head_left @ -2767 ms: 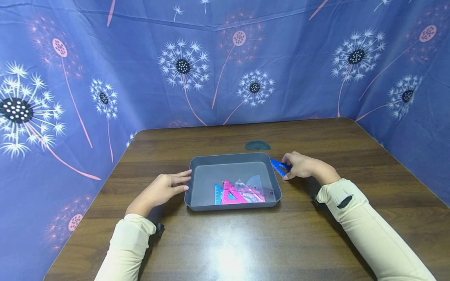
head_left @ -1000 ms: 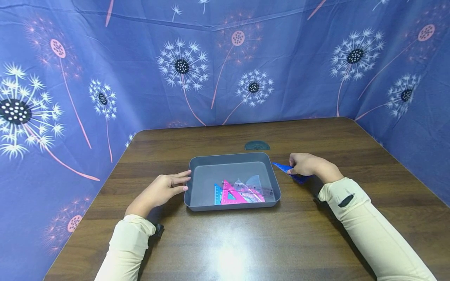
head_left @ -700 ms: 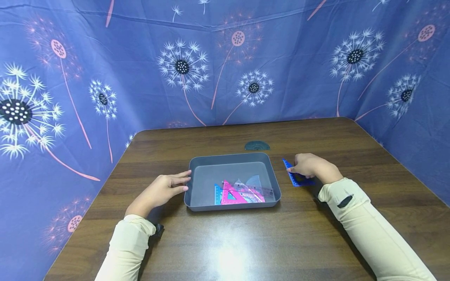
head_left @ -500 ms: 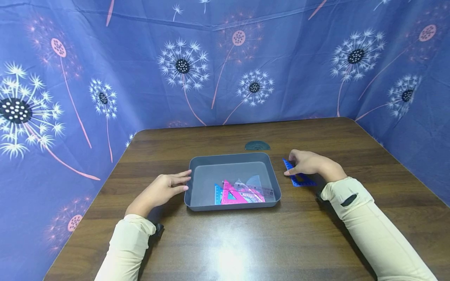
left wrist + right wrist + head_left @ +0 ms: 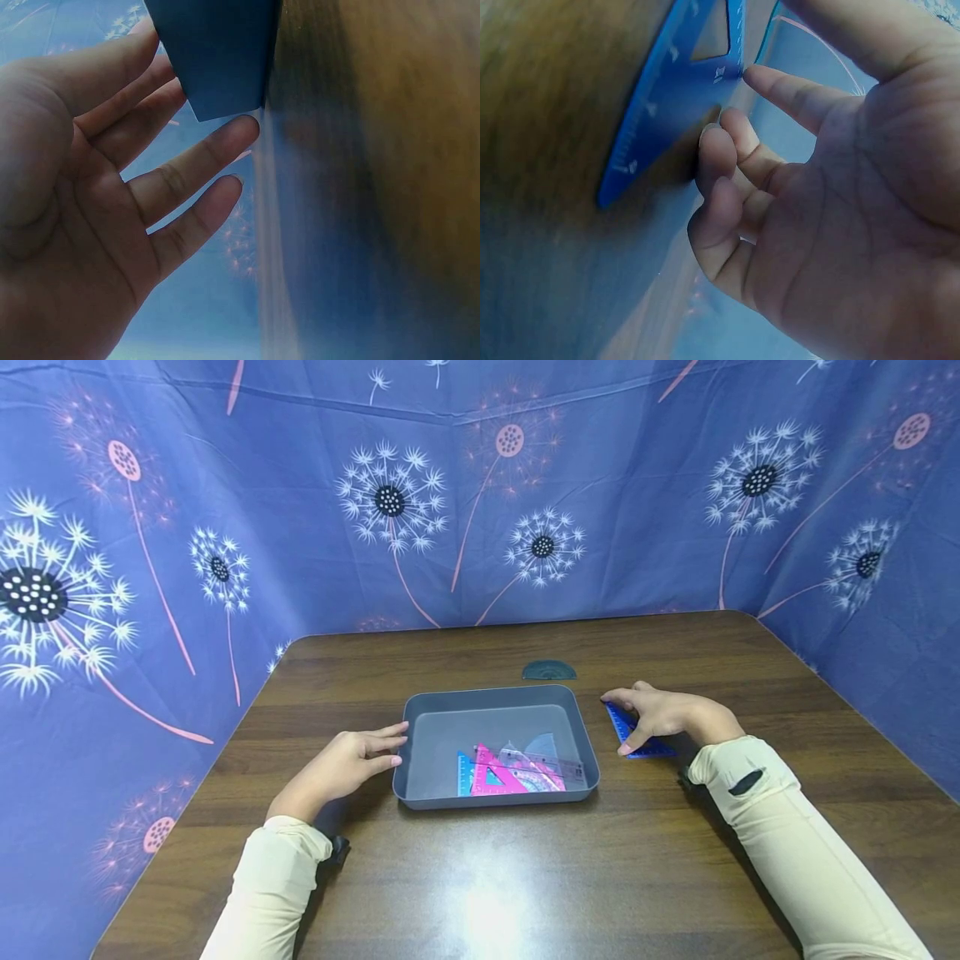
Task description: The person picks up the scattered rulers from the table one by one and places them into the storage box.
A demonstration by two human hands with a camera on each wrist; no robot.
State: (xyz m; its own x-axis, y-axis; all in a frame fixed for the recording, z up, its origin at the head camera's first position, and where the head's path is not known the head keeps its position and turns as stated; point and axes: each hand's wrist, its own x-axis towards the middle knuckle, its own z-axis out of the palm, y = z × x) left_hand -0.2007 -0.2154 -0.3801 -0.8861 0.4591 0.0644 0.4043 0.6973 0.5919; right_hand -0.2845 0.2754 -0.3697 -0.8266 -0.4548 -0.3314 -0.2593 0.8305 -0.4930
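While flat on table (image 5: pixel 675 827): blue set square (image 5: pixel 633 735)

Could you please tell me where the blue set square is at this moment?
In the head view, the blue set square lies flat on the wooden table, just right of the grey tray, under the fingers of the right hand.

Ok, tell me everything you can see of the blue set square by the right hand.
The blue set square is a flat triangle of translucent-looking blue plastic with pale scale marks along its edges and a triangular cut-out. It lies flat on the brown table, just right of the grey tray and outside it. The right hand is spread over it, covering its far part. In the head view one fingertip touches its near-left edge; the wrist view shows curled fingers against an edge. No firm grip is visible.
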